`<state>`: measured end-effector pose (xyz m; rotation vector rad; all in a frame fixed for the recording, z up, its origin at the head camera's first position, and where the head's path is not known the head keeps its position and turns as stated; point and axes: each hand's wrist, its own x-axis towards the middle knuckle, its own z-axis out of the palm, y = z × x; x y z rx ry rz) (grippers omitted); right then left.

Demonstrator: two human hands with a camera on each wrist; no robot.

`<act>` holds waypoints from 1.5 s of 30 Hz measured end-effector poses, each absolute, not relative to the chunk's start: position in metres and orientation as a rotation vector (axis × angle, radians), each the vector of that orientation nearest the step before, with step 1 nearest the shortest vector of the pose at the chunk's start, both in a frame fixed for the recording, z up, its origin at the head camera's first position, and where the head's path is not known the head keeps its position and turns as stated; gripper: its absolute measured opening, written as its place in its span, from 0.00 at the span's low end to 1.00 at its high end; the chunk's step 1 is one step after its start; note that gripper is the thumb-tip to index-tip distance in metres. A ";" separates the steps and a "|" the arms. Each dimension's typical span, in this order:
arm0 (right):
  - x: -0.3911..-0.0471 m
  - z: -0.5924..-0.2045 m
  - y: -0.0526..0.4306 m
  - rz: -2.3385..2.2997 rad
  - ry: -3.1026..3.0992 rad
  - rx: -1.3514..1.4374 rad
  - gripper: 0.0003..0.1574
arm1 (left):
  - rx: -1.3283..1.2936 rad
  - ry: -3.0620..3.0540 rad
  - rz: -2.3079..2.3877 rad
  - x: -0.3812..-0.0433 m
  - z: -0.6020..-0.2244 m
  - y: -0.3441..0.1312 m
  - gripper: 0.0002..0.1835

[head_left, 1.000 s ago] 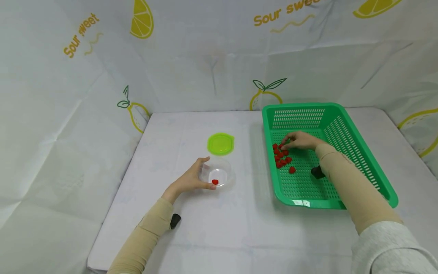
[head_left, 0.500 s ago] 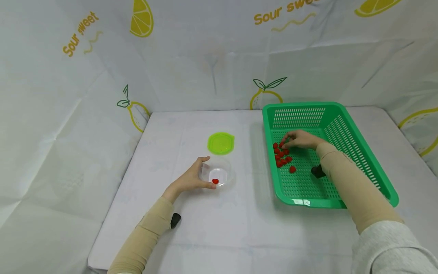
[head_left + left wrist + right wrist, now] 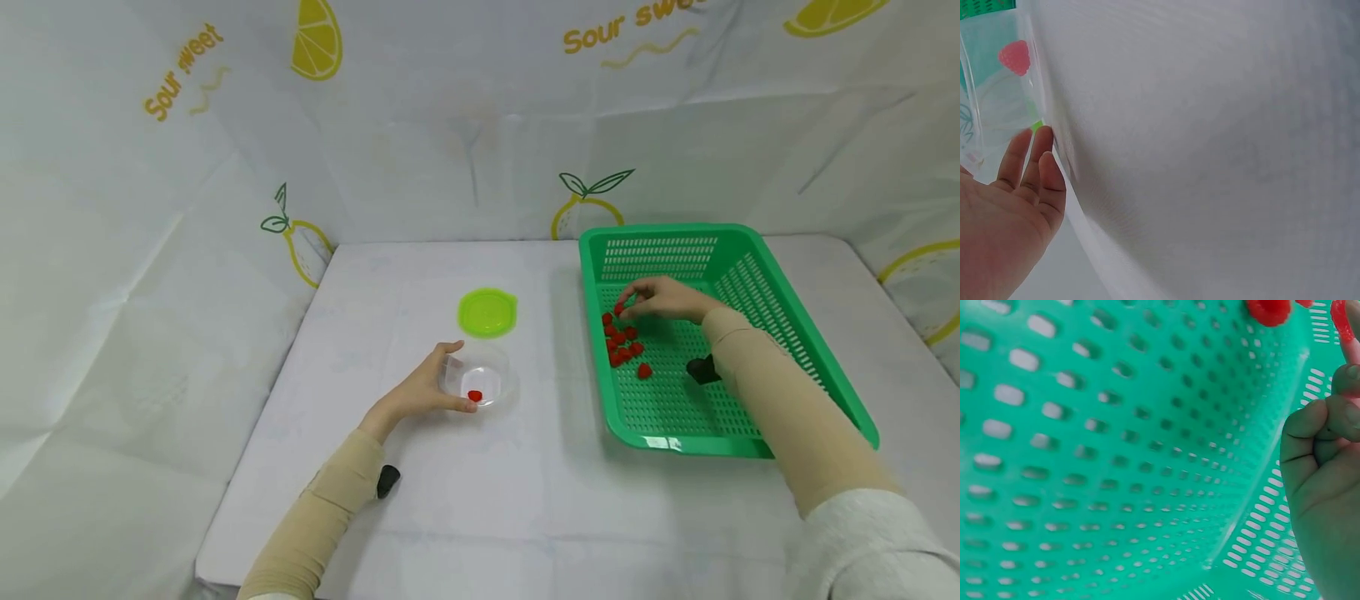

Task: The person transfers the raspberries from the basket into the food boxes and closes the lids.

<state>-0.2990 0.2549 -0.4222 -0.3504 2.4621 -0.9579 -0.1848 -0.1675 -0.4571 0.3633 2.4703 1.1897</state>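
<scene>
My left hand [image 3: 420, 387] holds a clear plastic container [image 3: 496, 365] from its left side, thumb in front and fingers behind. One raspberry [image 3: 475, 396] lies in this container; the left wrist view shows it through the clear wall as a pink-red berry [image 3: 1015, 57]. Over the left part of the green basket [image 3: 678, 444], my right hand [image 3: 666, 298] pinches a raspberry [image 3: 619, 308] between thumb and fingertips. That berry [image 3: 1341, 320] shows partly at the fingers' edge in the right wrist view. Several more raspberries [image 3: 618, 337] lie in the basket just below that hand.
Behind the container a bright green lid [image 3: 487, 313] lies flat on the white-covered table [image 3: 480, 500]. One raspberry [image 3: 645, 371] sits a little apart from the group in the basket. A white printed sheet [image 3: 420, 150] hangs behind the table.
My right hand has moved slightly up and away from the raspberry group with one berry at its fingertips. The left hand and the container stay put; the whole view shifts a little.
</scene>
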 end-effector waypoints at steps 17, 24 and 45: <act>-0.286 -0.375 0.243 -1.096 2.458 -0.392 0.25 | 0.347 2.470 1.206 -0.186 -0.459 -0.168 0.57; -0.281 -0.362 0.233 -1.159 2.418 -0.442 0.23 | 0.339 2.472 1.182 -0.186 -0.458 -0.167 0.58; -0.279 -0.334 0.184 -1.280 2.300 -0.584 0.21 | 0.339 2.470 1.183 -0.186 -0.460 -0.168 0.57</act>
